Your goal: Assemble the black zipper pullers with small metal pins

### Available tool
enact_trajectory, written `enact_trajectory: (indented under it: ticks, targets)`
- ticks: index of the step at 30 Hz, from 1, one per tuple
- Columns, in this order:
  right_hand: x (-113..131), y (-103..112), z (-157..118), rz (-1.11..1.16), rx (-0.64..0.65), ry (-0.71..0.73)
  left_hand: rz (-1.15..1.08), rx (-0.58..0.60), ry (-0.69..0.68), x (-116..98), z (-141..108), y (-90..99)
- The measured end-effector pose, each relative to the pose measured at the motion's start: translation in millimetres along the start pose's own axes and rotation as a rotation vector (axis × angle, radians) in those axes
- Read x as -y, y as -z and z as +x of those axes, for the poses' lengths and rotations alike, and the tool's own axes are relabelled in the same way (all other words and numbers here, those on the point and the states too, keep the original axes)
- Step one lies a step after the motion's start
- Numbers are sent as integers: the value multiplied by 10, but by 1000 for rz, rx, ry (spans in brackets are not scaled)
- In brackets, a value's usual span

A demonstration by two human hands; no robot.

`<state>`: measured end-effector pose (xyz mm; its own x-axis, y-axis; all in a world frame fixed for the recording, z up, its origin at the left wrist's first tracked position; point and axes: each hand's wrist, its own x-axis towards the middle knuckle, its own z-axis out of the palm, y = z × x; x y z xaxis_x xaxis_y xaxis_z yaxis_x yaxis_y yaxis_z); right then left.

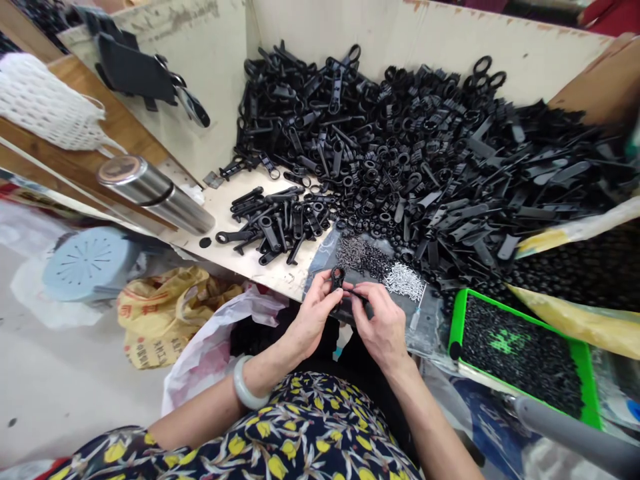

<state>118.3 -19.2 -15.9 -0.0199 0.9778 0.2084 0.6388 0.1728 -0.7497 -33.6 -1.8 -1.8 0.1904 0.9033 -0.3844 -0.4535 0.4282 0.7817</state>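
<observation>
My left hand [316, 310] grips a black plastic part [338, 277] with a ring at its top end, held upright over the table's front edge. Close beside it on the right, my right hand [381, 321] pinches a small dark piece [358, 295] that points toward the black part. Just beyond my hands lie small heaps of brown bits [351, 252], black bits [376, 262] and silver pins [404, 281] on a dark mat [425, 327]. A thin tool with a pale handle [415, 319] rests to the right of the pins.
Large piles of black plastic parts [425, 147] fill the back of the table. A smaller pile [280, 223] lies left. A steel flask [165, 197] stands at the left edge, a green tray [593, 380] at the right. Bags [160, 313] and a blue stool [90, 260] are below left.
</observation>
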Motion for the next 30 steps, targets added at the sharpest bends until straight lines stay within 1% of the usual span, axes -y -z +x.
enact_trajectory:
  ticks: [2, 5, 7, 9, 14, 18, 24, 30]
  targets:
    - [8, 39, -2, -163, 1, 79, -11, 17, -13, 34, 2, -31]
    - [-10, 35, -23, -295, -21, 158, -20, 24, -9, 90, 18, -74]
    - [-21, 10, -41, -292, -48, 205, -40, 25, -9, 114, 31, -97]
    - [-22, -11, -63, -236, -56, 227, -74, 23, -3, 116, 41, -114]
    - [-14, -30, -123, -99, -34, 208, -121, 20, 69, 48, 47, -129]
    - [-9, -57, -156, -65, -100, 191, -133, 47, 74, 21, 33, -137]
    - [113, -97, -174, 2, -136, 88, -215, 47, 89, 7, 1, -162]
    - [160, -99, -186, -6, -160, 96, -254, 48, 85, -24, 2, -165]
